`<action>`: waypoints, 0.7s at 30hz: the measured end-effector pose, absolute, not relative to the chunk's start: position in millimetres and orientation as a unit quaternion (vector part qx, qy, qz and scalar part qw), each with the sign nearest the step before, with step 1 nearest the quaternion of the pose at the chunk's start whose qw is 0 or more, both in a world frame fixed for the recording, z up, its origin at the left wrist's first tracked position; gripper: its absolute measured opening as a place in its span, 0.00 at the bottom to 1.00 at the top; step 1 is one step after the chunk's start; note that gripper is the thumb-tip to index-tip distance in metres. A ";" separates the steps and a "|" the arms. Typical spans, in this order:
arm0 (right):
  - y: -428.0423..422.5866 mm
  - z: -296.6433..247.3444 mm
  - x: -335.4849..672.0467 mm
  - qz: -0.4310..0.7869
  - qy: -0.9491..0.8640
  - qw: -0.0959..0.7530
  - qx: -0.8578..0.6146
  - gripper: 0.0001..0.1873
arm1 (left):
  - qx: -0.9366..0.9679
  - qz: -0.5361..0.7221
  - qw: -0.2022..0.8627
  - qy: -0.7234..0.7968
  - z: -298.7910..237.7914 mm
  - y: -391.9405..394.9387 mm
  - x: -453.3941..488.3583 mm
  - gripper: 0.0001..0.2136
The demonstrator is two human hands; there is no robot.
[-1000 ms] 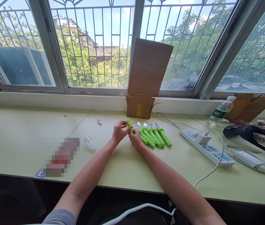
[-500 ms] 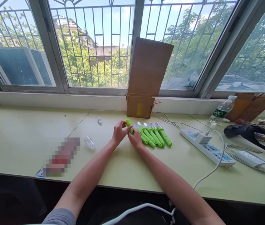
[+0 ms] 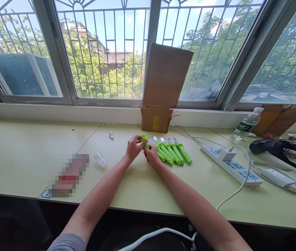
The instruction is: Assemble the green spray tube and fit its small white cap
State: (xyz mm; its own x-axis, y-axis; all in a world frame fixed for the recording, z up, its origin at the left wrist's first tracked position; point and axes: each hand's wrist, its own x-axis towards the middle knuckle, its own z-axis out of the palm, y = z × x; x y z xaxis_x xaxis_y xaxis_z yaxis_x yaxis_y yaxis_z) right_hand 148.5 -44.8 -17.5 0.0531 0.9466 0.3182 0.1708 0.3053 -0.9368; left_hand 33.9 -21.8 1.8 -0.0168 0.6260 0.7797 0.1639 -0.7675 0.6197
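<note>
Over the table point(image 3: 133, 190), fingers point(image 3: 136, 138) grip a green tube point(image 3: 144, 136).

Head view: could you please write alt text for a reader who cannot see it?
Both hands hold a green piece over a pale table, beside a row of clear-topped green sticks. A clear plastic piece lies farther left, a white power strip lies to the right, and a cardboard box stands behind.

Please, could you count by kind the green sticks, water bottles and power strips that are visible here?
Held green stick, in left hand and right hand: 1
Lying green sticks: 5 visible, partly behind the right hand
Water bottle: 1
Power strip: 1
Total: 8
</note>
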 end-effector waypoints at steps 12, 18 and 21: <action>-42.9 -13.9 144.9 0.151 -0.636 0.527 -0.542 0.12 | 0.660 0.660 0.173 0.315 -1.7 -18.5 30.5 0.14; -46.8 -12.2 145.7 0.330 -0.590 0.554 -0.487 0.16 | 0.664 0.657 0.173 0.313 -1.1 -17.2 31.0 0.15; -49.3 -10.6 146.7 0.410 -0.570 0.546 -0.457 0.16 | 0.664 0.656 0.180 0.312 -0.9 -16.6 30.8 0.14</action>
State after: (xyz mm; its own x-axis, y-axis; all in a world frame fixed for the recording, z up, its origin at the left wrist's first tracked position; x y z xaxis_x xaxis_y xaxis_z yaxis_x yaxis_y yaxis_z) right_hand 146.7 -49.3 -10.6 0.0147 0.9689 0.2471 0.0726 0.2455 -0.9667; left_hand 30.8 -16.6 -0.9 -0.0548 0.6494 0.7585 0.1785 -0.7410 0.6473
